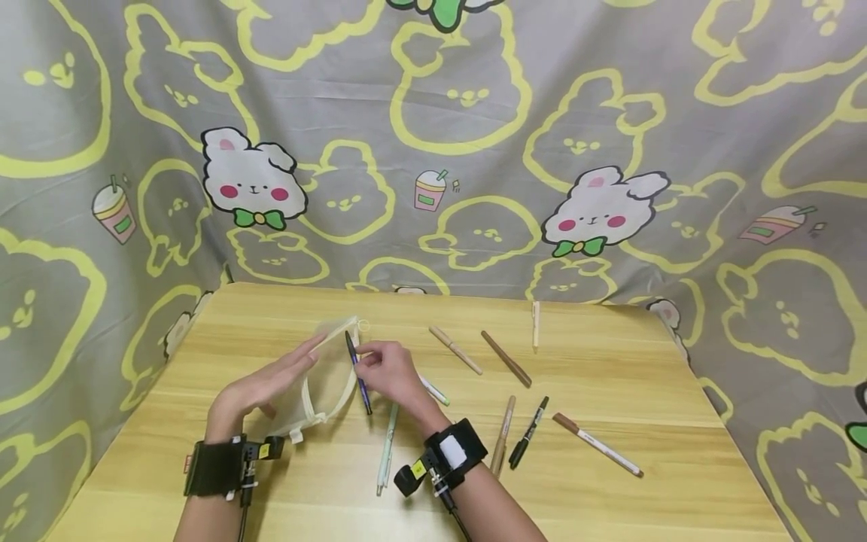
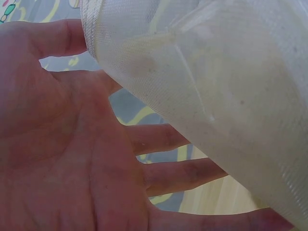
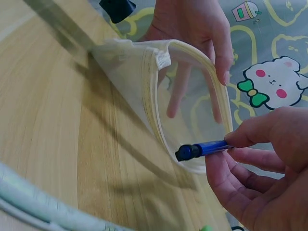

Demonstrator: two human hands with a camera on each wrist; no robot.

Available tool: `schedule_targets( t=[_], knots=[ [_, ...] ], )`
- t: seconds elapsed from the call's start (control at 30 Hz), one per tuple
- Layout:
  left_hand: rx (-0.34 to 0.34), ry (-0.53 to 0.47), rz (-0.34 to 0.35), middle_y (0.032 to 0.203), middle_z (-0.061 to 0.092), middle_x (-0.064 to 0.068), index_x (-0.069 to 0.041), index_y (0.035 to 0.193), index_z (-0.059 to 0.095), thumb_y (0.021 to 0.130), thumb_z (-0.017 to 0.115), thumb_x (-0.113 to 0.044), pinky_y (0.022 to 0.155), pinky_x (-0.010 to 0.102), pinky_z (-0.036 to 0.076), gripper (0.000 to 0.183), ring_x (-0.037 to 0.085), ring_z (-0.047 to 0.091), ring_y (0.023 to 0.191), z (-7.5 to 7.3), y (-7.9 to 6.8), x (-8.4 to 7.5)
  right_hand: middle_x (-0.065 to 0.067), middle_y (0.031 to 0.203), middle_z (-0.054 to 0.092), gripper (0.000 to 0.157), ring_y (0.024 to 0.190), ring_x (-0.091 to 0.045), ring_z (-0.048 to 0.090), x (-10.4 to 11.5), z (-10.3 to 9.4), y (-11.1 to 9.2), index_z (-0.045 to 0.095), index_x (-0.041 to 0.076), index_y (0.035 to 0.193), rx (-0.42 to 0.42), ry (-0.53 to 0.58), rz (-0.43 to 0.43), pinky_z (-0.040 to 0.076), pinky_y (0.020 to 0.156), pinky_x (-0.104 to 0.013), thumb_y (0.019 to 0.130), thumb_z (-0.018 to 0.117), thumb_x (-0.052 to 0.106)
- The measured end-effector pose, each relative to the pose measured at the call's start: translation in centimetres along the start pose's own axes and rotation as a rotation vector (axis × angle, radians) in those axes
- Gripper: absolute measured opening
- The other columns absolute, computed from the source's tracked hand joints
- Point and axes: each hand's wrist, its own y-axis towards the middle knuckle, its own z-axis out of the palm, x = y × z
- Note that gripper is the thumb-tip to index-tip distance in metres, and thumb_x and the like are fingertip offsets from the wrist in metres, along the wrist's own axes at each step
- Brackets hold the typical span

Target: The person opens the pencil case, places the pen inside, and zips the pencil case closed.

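A pale, see-through mesh zip pouch (image 1: 328, 373) is tilted on the table, its mouth gaping toward the right hand. My left hand (image 1: 267, 384) supports it from the left, fingers straight and spread against the mesh; in the left wrist view the pouch (image 2: 207, 96) covers the fingertips. Between thumb and fingers my right hand (image 1: 389, 369) pinches a blue pen (image 1: 360, 376) with a black end. The right wrist view puts that pen (image 3: 211, 147) right at the pouch's zippered rim (image 3: 150, 91), its black end toward the opening.
Right of the hands lie a beige pen (image 1: 455, 350), a brown pen (image 1: 506, 359), a cream pen (image 1: 536, 327), a tan pen (image 1: 504, 433), a black marker (image 1: 529, 433) and a brown-and-white marker (image 1: 599, 446). A mint pen (image 1: 387, 452) and a white-green pen (image 1: 434, 391) lie near the right wrist.
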Motion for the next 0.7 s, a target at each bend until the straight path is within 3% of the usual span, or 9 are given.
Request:
schedule_targets(
  t=[0.1,0.3,0.5,0.7],
  knots=[
    [0.003,-0.004,0.0,0.163,-0.009,0.019,-0.029,0.16,0.002,0.105,0.025,-0.054,0.062,0.072,0.052,0.065,0.063,0.004,0.135,0.0,0.1,-0.1,-0.007,0.085,0.072,0.033,0.061,-0.015,0.068,0.2,0.4,0.3,0.071,0.002,0.116,-0.011,-0.009,0.017,0.063,0.058,-0.029,0.084,0.066,0.001],
    [0.013,-0.009,0.01,0.163,-0.012,0.017,-0.034,0.159,0.001,0.104,0.026,-0.055,0.06,0.071,0.053,0.064,0.064,0.003,0.134,0.1,-0.5,0.3,-0.007,0.086,0.074,0.034,0.056,-0.017,0.068,0.1,1.9,0.7,0.071,0.0,0.117,-0.001,0.031,0.057,0.064,0.065,-0.037,0.084,0.068,0.003],
    [0.022,-0.002,0.03,0.162,-0.015,0.02,-0.029,0.16,-0.001,0.106,0.025,-0.05,0.059,0.069,0.054,0.063,0.068,0.002,0.131,0.1,-0.8,0.6,-0.007,0.085,0.074,0.032,0.057,-0.019,0.069,0.0,3.1,0.8,0.07,-0.002,0.116,0.003,0.107,0.097,0.064,0.066,-0.042,0.084,0.071,0.003],
    [0.021,0.004,0.031,0.162,-0.014,0.021,-0.029,0.16,0.001,0.107,0.026,-0.047,0.06,0.07,0.054,0.062,0.07,0.007,0.129,0.2,-0.2,0.1,-0.009,0.083,0.075,0.03,0.059,-0.019,0.07,0.6,3.7,1.4,0.071,-0.004,0.113,-0.023,0.154,0.116,0.064,0.065,-0.039,0.083,0.07,0.0]
  ],
)
